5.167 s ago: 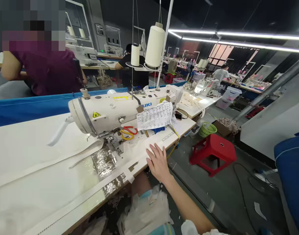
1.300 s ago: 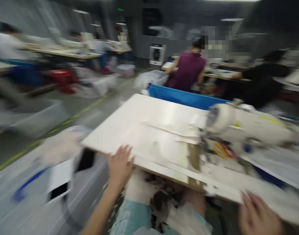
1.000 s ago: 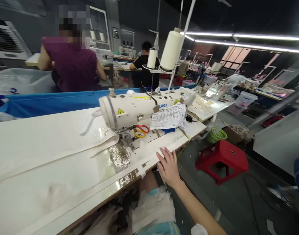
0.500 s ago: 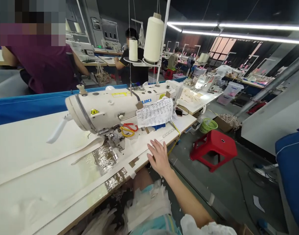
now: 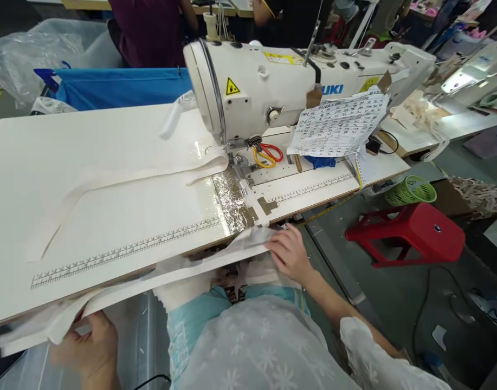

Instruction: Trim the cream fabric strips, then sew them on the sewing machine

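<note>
A long white fabric strip (image 5: 162, 279) runs along the near edge of the sewing table (image 5: 110, 216), below its printed ruler. My left hand (image 5: 89, 346) grips the strip's left end at the bottom left. My right hand (image 5: 289, 252) pinches its right end just under the table edge, near the silver foil patch (image 5: 234, 203). A second white fabric band (image 5: 150, 173) lies on the tabletop and leads to the needle of the white sewing machine (image 5: 289, 81).
Red and yellow scissors (image 5: 266, 154) and a printed paper sheet (image 5: 337, 124) sit by the machine. A red stool (image 5: 411, 235) and a green basket (image 5: 408, 189) stand on the floor at right. A blue bin (image 5: 118, 86) and a person in purple are behind the table.
The view has dropped from the room to the table edge. My right hand left the tabletop and now holds the strip's end; my left hand has come into view holding the other end.
</note>
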Demonstrator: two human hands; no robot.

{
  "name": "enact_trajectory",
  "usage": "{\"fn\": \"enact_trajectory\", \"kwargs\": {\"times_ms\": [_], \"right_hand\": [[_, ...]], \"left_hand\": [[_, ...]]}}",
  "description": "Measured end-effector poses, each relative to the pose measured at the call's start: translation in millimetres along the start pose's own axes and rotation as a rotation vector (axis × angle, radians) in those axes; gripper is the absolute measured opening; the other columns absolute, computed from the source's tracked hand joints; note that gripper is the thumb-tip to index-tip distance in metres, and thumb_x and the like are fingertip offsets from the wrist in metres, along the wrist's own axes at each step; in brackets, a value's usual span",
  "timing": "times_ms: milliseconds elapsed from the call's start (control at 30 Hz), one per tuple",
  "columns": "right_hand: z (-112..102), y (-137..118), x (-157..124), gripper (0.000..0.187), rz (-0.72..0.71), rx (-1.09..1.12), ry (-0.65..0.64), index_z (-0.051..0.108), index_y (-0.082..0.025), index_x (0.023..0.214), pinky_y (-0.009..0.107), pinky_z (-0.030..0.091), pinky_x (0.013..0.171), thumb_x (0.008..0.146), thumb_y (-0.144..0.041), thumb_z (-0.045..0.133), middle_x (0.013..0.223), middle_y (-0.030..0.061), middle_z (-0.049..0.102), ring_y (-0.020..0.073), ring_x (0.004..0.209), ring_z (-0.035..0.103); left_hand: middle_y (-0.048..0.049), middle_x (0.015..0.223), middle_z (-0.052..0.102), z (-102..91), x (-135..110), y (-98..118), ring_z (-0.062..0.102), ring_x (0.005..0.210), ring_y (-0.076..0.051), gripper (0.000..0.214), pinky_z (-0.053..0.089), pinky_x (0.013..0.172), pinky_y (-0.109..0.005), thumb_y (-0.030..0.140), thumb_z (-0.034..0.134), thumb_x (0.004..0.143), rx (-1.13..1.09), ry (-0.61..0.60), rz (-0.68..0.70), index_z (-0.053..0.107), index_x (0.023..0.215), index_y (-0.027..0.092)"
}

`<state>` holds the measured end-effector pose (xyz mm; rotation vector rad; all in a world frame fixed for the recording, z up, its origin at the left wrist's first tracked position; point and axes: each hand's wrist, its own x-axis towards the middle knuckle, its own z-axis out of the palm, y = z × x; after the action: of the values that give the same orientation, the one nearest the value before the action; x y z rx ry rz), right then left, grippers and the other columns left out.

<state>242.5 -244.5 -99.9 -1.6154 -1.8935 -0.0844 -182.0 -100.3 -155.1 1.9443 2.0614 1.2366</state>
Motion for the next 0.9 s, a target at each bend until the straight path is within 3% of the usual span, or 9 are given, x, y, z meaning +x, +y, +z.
{"fn": "enact_trajectory", "kwargs": {"times_ms": [67, 133, 233, 333, 400, 567, 667, 767, 900], "right_hand": [[14.7, -6.0, -13.0, 0.016, 0.069, 0.078, -0.197, 0.063, -0.023, 0.105, 0.050, 0.029, 0.109, 0.096, -0.025, 0.050, 0.100, 0.0044, 0.064, 0.0221, 0.102, 0.055], [27.2, -4.2, -28.3, 0.016, 0.207, 0.096, -0.345, 0.064, -0.022, 0.106, 0.044, 0.035, 0.101, 0.096, -0.030, 0.053, 0.101, 0.0055, 0.065, 0.0222, 0.099, 0.056], [44.8, 1.2, -48.9, 0.017, 0.353, 0.066, -0.408, 0.065, -0.019, 0.096, 0.038, 0.040, 0.084, 0.095, -0.034, 0.056, 0.093, 0.0063, 0.065, 0.0227, 0.089, 0.058], [63.8, -2.5, -57.5, 0.015, 0.375, 0.077, -0.419, 0.066, -0.019, 0.087, 0.036, 0.038, 0.079, 0.089, -0.034, 0.065, 0.086, 0.0052, 0.063, 0.0238, 0.086, 0.057], [74.0, -7.4, -55.9, 0.013, 0.388, 0.104, -0.403, 0.065, -0.019, 0.079, 0.034, 0.037, 0.077, 0.088, -0.027, 0.062, 0.083, 0.0048, 0.062, 0.0233, 0.084, 0.056], [73.3, -6.1, -42.5, 0.019, 0.474, 0.214, -0.299, 0.058, -0.020, 0.076, 0.029, 0.038, 0.066, 0.090, -0.022, 0.046, 0.072, 0.0024, 0.057, 0.0185, 0.070, 0.054], [60.9, -7.7, -33.9, 0.020, 0.503, 0.298, -0.260, 0.055, -0.020, 0.076, 0.028, 0.039, 0.062, 0.091, -0.028, 0.044, 0.069, 0.0014, 0.056, 0.0179, 0.065, 0.053], [46.9, -22.7, -22.7, 0.022, 0.509, 0.404, -0.246, 0.054, -0.021, 0.079, 0.026, 0.042, 0.059, 0.094, -0.031, 0.042, 0.070, 0.0010, 0.059, 0.0165, 0.063, 0.055], [22.6, -43.1, -3.7, 0.022, 0.479, 0.521, -0.249, 0.056, -0.021, 0.082, 0.024, 0.044, 0.059, 0.097, -0.033, 0.044, 0.072, -0.0004, 0.061, 0.0150, 0.065, 0.057]], "left_hand": [[0.0013, 0.049, 0.044, -1.3, -14.7, -14.4, 0.050, 0.054, -0.025, 0.018, 0.042, 0.055, -0.035, 0.037, 0.050, 0.064, 0.171, -0.075, -0.062, 0.058, 0.073, 0.024], [0.0006, 0.048, 0.046, -2.7, -29.6, -22.8, 0.052, 0.052, -0.026, 0.021, 0.043, 0.049, -0.034, 0.041, 0.049, 0.063, 0.269, -0.271, -0.031, 0.057, 0.072, 0.024], [-0.0032, 0.058, 0.057, -2.1, -50.9, -15.6, 0.060, 0.064, -0.030, 0.029, 0.051, 0.058, -0.040, 0.041, 0.048, 0.069, 0.306, -0.337, 0.048, 0.061, 0.087, 0.022], [-0.0082, 0.088, 0.068, 4.7, -69.9, 21.9, 0.063, 0.072, -0.026, 0.034, 0.053, 0.058, -0.036, 0.038, 0.047, 0.079, 0.136, -0.336, 0.010, 0.062, 0.103, 0.019], [-0.0096, 0.097, 0.068, 12.7, -80.3, 58.3, 0.064, 0.075, -0.023, 0.038, 0.049, 0.052, -0.029, 0.041, 0.046, 0.084, -0.080, -0.469, -0.050, 0.063, 0.107, 0.017], [-0.0092, 0.099, 0.069, 35.4, -94.5, 139.6, 0.064, 0.089, -0.021, 0.037, 0.049, 0.076, -0.029, 0.044, 0.042, 0.092, -0.454, -1.141, 0.095, 0.066, 0.105, 0.019], [-0.0059, 0.076, 0.065, 46.4, -100.5, 168.1, 0.059, 0.073, -0.019, 0.040, 0.045, 0.072, -0.029, 0.046, 0.041, 0.093, -0.477, -1.438, 0.122, 0.066, 0.079, 0.018], [-0.0032, 0.070, 0.059, 56.7, -109.2, 188.7, 0.054, 0.070, -0.018, 0.043, 0.043, 0.072, -0.028, 0.054, 0.050, 0.088, -0.748, -1.548, -0.174, 0.060, 0.068, 0.018], [-0.0032, 0.080, 0.062, 65.7, -115.4, 217.0, 0.057, 0.077, -0.016, 0.041, 0.046, 0.075, -0.026, 0.054, 0.073, 0.072, -1.314, -1.296, -0.895, 0.061, 0.081, 0.017]]}}
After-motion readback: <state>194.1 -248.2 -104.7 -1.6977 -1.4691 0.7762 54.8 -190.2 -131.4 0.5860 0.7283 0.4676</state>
